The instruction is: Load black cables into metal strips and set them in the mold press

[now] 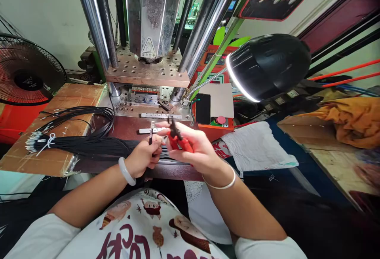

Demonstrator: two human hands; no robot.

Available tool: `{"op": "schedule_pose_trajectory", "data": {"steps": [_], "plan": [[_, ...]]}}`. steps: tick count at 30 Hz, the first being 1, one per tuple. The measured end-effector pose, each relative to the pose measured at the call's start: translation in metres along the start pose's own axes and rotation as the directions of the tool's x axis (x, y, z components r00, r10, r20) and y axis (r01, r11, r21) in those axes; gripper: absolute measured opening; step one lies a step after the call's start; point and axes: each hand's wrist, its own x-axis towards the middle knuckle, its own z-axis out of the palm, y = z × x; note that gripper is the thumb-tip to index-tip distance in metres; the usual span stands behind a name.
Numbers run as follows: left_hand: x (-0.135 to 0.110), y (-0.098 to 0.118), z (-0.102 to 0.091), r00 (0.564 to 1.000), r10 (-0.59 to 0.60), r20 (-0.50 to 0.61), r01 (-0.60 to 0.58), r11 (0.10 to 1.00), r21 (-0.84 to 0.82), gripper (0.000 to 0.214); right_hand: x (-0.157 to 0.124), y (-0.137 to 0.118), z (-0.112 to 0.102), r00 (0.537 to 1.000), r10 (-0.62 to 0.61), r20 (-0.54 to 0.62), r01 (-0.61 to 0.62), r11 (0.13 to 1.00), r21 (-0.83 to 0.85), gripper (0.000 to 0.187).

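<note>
My left hand is closed around a black cable whose pale connector end points up. Close beside it, my right hand grips red-handled pliers, their dark jaws pointing up and away from me. The right forefinger reaches across toward the cable's end; whether it touches cannot be made out. Just beyond the hands lie two pale metal strips with slots, one strip on the press base and another strip nearer me. A tied bundle of black cables with white ends runs in from the left.
Ahead stands a press with a thick plate between steel columns. A black lamp hangs at the right, above a phone and a red button. A cardboard box, a fan and a white cloth flank the bench.
</note>
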Motion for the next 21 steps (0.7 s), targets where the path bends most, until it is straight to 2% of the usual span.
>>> {"op": "schedule_pose_trajectory", "data": {"steps": [2,4,6,9,11,13,15,17,18,19,21], "plan": [[0.0,-0.002,0.003,1.0,-0.017,-0.015,0.017,1.0,0.016,0.042,0.007,-0.003,0.003,0.997,-0.052,0.061,0.056,0.996,-0.07,0.027],[-0.001,-0.002,0.002,0.999,-0.016,-0.038,0.014,0.999,-0.032,0.036,0.009,-0.001,0.005,0.995,-0.063,0.073,0.07,0.993,-0.094,0.022],[-0.002,0.0,-0.002,0.999,-0.016,-0.036,0.009,0.986,-0.168,0.031,0.007,0.003,0.007,0.999,-0.023,0.035,0.025,0.999,-0.037,0.019],[-0.005,0.005,-0.011,0.998,-0.04,0.055,0.058,0.925,-0.374,0.028,0.002,0.01,0.007,0.998,0.062,0.003,-0.061,0.989,0.137,0.028],[-0.006,0.007,-0.013,0.991,-0.063,0.117,0.107,0.898,-0.427,0.028,-0.001,0.013,0.007,0.996,0.092,0.008,-0.092,0.971,0.221,0.035],[-0.007,0.007,-0.012,0.987,-0.067,0.145,0.125,0.887,-0.445,0.025,-0.002,0.015,0.007,0.995,0.098,0.013,-0.098,0.97,0.223,0.037],[-0.007,0.008,-0.01,0.989,-0.057,0.136,0.114,0.88,-0.461,0.024,-0.003,0.019,0.008,0.998,0.051,-0.042,-0.047,0.996,0.081,0.039],[-0.006,0.008,-0.008,0.994,-0.034,0.101,0.079,0.872,-0.483,0.027,-0.006,0.025,0.008,0.981,-0.095,-0.169,0.053,0.97,-0.236,0.042],[-0.006,0.008,-0.007,0.997,-0.02,0.078,0.056,0.868,-0.494,0.028,-0.008,0.029,0.009,0.957,-0.198,-0.211,0.093,0.901,-0.424,0.044],[-0.005,0.008,-0.007,0.999,-0.008,0.049,0.032,0.864,-0.502,0.028,-0.011,0.034,0.01,0.931,-0.294,-0.216,0.113,0.795,-0.596,0.047],[-0.004,0.009,-0.005,0.999,0.009,-0.034,-0.025,0.86,-0.509,0.027,-0.016,0.042,0.012,0.909,-0.392,-0.144,0.107,0.552,-0.827,0.052]]}}
